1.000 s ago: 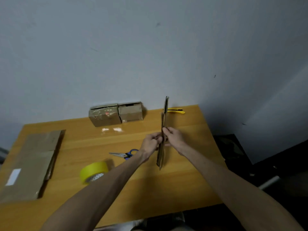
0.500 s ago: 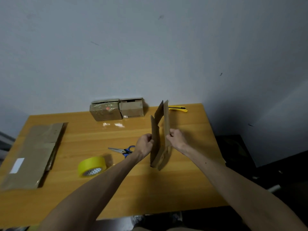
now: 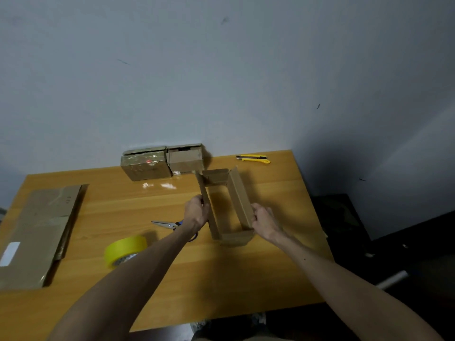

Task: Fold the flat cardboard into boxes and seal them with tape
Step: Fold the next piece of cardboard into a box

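- While held open over the wooden worktop (image 3: 246,267), brown corrugated cardboard sleeve (image 3: 240,200): walls upright, flaps unfolded, unsealed.
- Left hand (image 3: 195,212) pinching left wall's edge; right hand (image 3: 264,220) gripping right wall.
- Advised: square corners before folding flaps; yellow tape roll (image 3: 125,249) within reach.

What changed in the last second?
The cardboard, pressed flat a second ago, has been pulled open into a rectangular tube: the left hand drew one wall left, the right hand the other right. Both still grip it. The tape, scissors, knife, boxes stayed put.
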